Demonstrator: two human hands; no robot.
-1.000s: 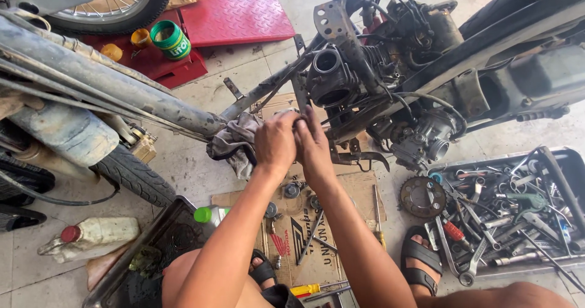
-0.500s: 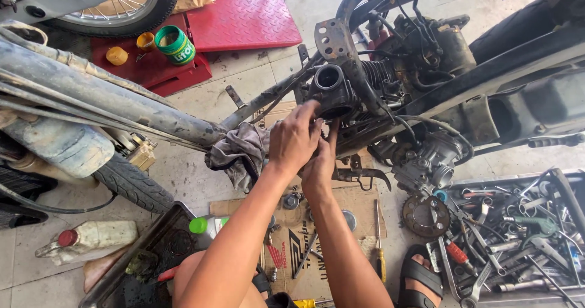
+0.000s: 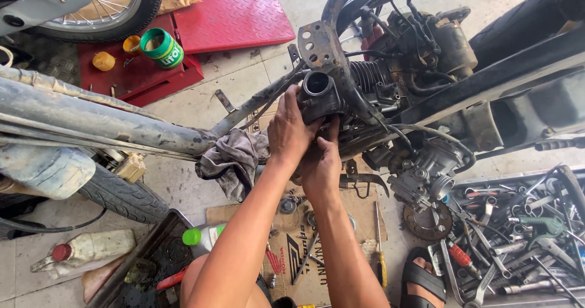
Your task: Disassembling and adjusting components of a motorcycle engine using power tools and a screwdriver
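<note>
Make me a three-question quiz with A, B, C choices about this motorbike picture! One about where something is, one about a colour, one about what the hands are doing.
1. Where does the grey rag hang?
A. on the motorbike frame beside the hands
B. in the tool tray
C. on the red ramp

2. What colour is the open tin on the red ramp?
A. blue
B. green
C. black

3. What are the left hand and right hand doing?
A. resting on the floor
B. holding a wrench
C. gripping the engine cylinder

Answers: 1 A, the rag drapes over the frame tube; 2 B, its side is green; 3 C, both hands clasp the dark cylinder.
</note>
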